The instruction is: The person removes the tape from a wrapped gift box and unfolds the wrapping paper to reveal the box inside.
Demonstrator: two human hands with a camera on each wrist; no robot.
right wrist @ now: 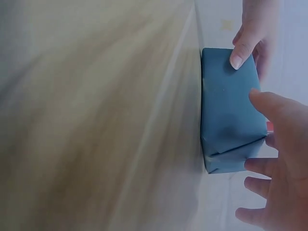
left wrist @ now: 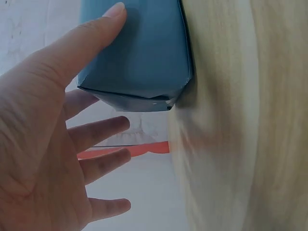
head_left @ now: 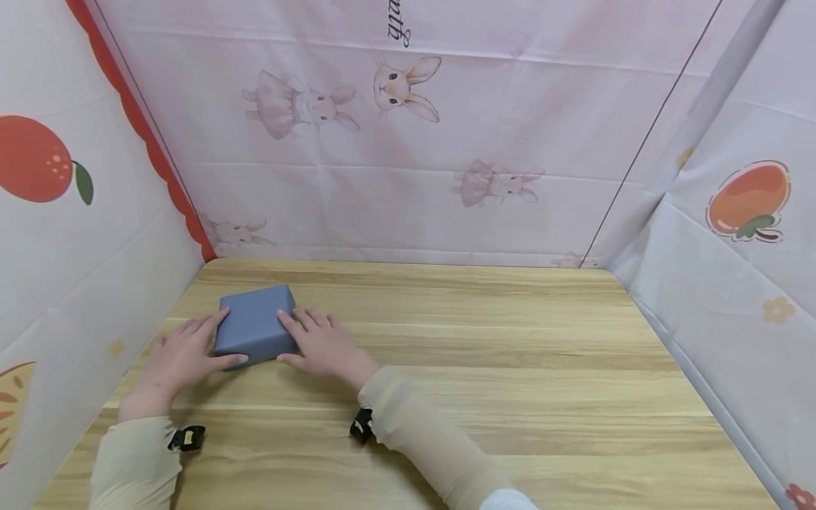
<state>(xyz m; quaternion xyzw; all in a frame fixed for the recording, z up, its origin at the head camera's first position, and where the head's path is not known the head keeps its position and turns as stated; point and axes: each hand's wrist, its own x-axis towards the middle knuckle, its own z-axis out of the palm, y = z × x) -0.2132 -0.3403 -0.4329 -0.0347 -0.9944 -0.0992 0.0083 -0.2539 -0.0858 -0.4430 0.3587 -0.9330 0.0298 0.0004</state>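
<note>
A blue-grey wrapped box [head_left: 255,322] lies flat on the wooden table, towards its far left. My left hand [head_left: 181,358] is at the box's left end, fingers spread. In the left wrist view, the thumb of that hand rests on the front face of the box [left wrist: 139,53]; its other fingers extend past the folded end. My right hand [head_left: 328,347] is at the opposite end, with its index finger on the top edge. The right wrist view has the right thumb by the box [right wrist: 231,106] and the remaining fingers spread, fairly straight, beside the folded end.
The wood-grain table [head_left: 510,368] extends to the right of the hands. Printed cloth walls enclose it: a pink rabbit-patterned back wall [head_left: 382,205], a left wall [head_left: 83,248] and a right wall [head_left: 714,297] with fruit prints. Black straps sit on both wrists.
</note>
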